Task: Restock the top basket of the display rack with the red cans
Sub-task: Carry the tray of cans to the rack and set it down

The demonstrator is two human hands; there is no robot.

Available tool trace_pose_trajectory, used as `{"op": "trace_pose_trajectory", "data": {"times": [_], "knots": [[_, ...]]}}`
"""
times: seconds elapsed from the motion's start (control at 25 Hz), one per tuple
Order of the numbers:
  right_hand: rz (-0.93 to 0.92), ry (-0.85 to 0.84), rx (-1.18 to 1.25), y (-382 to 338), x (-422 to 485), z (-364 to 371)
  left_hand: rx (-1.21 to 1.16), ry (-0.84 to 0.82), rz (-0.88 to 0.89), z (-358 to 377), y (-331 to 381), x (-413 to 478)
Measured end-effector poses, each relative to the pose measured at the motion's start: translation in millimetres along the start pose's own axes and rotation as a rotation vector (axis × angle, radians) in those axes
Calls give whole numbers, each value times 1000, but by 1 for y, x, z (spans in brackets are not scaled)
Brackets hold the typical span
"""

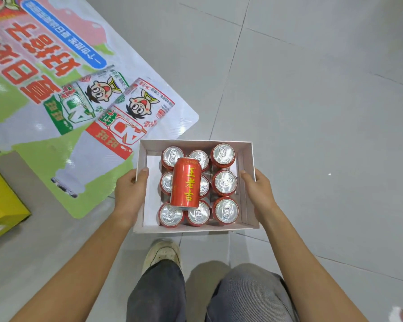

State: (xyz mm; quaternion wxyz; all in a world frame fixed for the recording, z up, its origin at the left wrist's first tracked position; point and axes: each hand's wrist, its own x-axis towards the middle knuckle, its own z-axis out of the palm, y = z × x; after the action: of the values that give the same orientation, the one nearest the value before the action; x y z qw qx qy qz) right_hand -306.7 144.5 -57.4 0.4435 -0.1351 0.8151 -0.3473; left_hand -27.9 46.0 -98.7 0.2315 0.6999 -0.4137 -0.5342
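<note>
A white cardboard box [248,182] is held above the grey tiled floor, in front of my legs. Several red cans stand upright inside it, silver tops showing, such as the one at the back right [223,154]. One more red can [186,183] with yellow characters lies on its side across the standing cans. My left hand [129,191] grips the box's left wall, thumb over the rim. My right hand [258,194] grips the right wall the same way. The display rack and its top basket are out of view.
A large printed floor sticker [63,89] with cartoon faces and red characters covers the floor at the upper left. A yellow object [2,205] sits at the left edge. My shoe [162,252] and trouser legs are below the box. Bare grey tiles spread to the right.
</note>
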Motion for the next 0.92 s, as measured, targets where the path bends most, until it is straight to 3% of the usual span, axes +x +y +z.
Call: {"op": "trace_pose_trajectory", "data": {"times": [0.24,0.44,0.6,0.92], "knots": [[63,4,66,-10,-8,1,32,-22,-45,-9,8,3],[66,9,83,-65,-50,-16,-3,-6,-53,-36,63,-19],[74,11,104,-152,-112,-43,10,-6,-23,-78,155,-59],[43,-13,122,-403,-276,-128,3,23,-17,-190,418,-178]]}}
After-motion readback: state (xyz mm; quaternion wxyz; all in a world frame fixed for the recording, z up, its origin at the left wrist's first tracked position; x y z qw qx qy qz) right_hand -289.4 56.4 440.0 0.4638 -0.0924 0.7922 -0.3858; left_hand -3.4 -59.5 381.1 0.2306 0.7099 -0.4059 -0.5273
